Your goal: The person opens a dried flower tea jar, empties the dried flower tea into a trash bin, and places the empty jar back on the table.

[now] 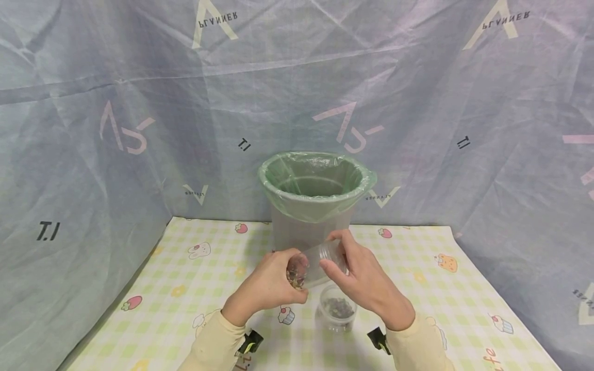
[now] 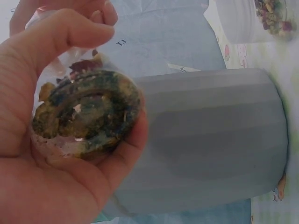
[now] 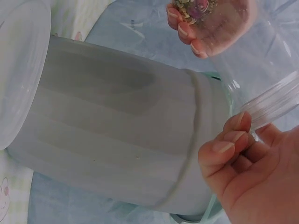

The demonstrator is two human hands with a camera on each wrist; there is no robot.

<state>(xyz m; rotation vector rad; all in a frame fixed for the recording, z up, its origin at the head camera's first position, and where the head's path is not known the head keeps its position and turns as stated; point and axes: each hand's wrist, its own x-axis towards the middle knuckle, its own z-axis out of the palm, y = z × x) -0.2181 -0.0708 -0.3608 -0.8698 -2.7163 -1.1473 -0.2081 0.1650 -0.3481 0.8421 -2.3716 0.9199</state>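
Note:
A clear plastic jar [image 1: 316,265] lies tilted between my two hands, dried flowers and herbs [image 1: 295,275] gathered at its base. My left hand [image 1: 271,281] grips that base; its fingers and thumb wrap round the bottom [image 2: 88,114] in the left wrist view. At the ridged mouth end, which points up and right, my right hand [image 1: 364,275] holds the jar with curled fingers [image 3: 224,147] and thumb. I cannot tell whether a lid is on that end. Just below stands a second clear jar [image 1: 337,322], upright on the table, with dark dried bits inside.
Behind the hands stands a tall grey bin [image 1: 311,226], its rim covered by a green plastic bag [image 1: 297,206]. A green-and-white checked cloth [image 1: 185,309] with cartoon prints covers the table. Grey-blue printed fabric [image 1: 232,118] hangs at the back and sides.

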